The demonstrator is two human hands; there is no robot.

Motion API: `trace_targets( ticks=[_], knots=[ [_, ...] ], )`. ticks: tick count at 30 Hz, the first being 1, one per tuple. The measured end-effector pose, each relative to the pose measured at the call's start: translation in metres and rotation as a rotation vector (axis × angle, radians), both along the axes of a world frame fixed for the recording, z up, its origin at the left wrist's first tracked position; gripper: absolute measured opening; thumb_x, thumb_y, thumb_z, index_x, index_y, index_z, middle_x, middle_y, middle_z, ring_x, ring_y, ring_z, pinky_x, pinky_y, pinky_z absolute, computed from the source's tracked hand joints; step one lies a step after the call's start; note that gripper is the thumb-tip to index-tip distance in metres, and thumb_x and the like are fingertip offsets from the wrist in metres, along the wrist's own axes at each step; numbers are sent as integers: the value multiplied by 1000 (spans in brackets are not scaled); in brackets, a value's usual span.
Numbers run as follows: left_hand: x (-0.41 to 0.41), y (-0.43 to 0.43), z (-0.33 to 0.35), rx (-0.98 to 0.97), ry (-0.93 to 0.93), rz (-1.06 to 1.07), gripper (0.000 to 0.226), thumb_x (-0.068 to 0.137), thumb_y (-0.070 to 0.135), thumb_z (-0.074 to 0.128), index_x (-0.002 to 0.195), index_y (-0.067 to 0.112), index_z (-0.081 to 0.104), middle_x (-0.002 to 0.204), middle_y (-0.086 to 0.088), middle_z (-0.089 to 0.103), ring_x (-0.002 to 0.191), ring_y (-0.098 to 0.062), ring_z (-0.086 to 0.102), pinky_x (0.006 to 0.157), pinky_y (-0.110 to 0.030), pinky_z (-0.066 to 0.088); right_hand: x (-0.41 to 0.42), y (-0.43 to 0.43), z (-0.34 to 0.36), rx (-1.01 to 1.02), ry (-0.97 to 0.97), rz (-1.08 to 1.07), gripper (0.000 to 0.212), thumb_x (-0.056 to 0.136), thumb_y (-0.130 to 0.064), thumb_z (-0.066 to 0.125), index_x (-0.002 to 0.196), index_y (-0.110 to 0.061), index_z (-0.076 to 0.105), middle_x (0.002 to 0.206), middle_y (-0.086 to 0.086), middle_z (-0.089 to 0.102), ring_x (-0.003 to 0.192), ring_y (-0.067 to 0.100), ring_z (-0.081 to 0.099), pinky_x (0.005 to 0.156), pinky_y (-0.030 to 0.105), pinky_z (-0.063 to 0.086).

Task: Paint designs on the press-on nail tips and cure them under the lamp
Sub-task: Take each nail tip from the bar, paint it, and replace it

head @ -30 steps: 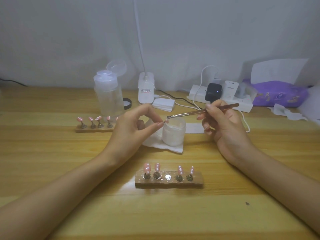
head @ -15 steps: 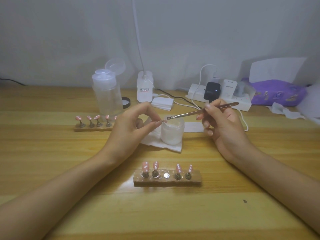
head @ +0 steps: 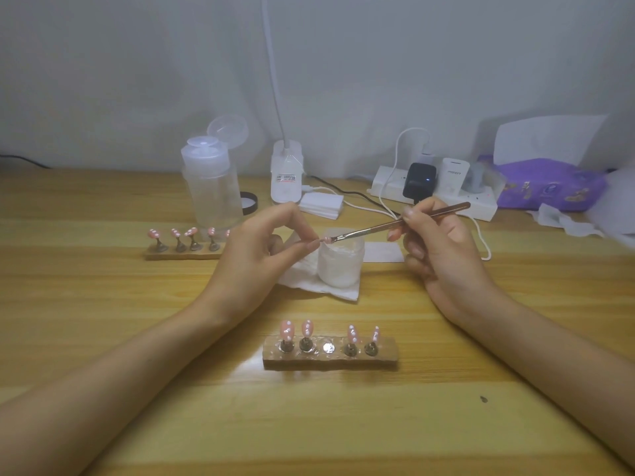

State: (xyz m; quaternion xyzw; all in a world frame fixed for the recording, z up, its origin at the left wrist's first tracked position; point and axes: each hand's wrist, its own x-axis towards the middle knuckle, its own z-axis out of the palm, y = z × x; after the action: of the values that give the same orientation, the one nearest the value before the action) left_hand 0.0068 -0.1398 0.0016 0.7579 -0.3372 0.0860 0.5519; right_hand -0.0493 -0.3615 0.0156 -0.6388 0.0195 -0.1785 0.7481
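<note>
Pinching a pink nail tip (head: 325, 239), left hand (head: 251, 255) curled; right hand (head: 443, 255) gripping brush (head: 378, 227), bristles touching it

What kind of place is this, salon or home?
Probably a home desk used for nail art: wooden table, nail tip stand holding painted tips, power strip with chargers, tissue pack.

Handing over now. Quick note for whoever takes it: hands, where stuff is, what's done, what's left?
Left hand: pinches a pink nail tip just above the white jar.
Right hand: holds the brush, bristles at that tip.
Near holder: four dotted tips, middle slot empty. Far holder: dotted tips too.
Left: finish this tip, put it in the slot, cure; curing so far cannot be told.
</note>
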Motion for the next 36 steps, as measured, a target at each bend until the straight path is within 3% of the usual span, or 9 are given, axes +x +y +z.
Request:
trace_targets(
  ticks=[4,9,13,16,21,25,36],
  knots=[
    [-1,-1,0,3,-6,-1,15,89,15,72,79,20,62,67,20,57,48,-8,32,49,-16,29,-1,1,2,-14,-36,33,23,99,-19,54,78,-23,46,70,-1,68,49,7,34,43,16,25],
    [0,-1,1,-3,-10,5,15,89,14,73,79,18,62,69,19,57,48,-12,32,49,-20,28,0,0,1,1,-1,-2,22,99,-16,54,79,-22,46,68,0,67,50,10,30,44,21,18],
    [-1,-1,1,5,-21,11,15,89,13,72,79,18,62,60,24,54,46,-7,29,48,-14,27,0,1,1,-34,-37,42,22,98,-19,55,78,-24,48,70,-1,68,50,8,33,45,19,21],
    [0,-1,1,-3,-9,8,16,88,15,73,78,21,62,68,21,57,47,-10,32,48,-16,28,1,-1,-1,-16,-13,15,23,99,-16,54,79,-22,47,69,0,68,51,12,25,46,25,15],
    [-2,-1,1,12,-11,12,17,89,13,72,78,21,62,64,24,55,47,-9,31,49,-17,28,0,-1,-1,-42,-56,56,20,95,-23,58,78,-23,49,71,1,69,48,8,30,43,20,21],
    [-1,0,1,3,7,8,16,88,16,73,78,21,62,74,12,60,48,-13,33,49,-22,28,2,-3,-2,18,-18,0,23,99,-14,55,78,-21,46,68,2,68,44,6,25,38,16,20],
    [-2,-1,1,4,16,-8,15,89,16,72,78,19,62,83,11,63,47,-8,34,49,-15,30,1,-3,-2,-23,-58,14,24,99,-16,54,78,-23,46,70,0,69,47,8,28,42,17,23]
  ],
)
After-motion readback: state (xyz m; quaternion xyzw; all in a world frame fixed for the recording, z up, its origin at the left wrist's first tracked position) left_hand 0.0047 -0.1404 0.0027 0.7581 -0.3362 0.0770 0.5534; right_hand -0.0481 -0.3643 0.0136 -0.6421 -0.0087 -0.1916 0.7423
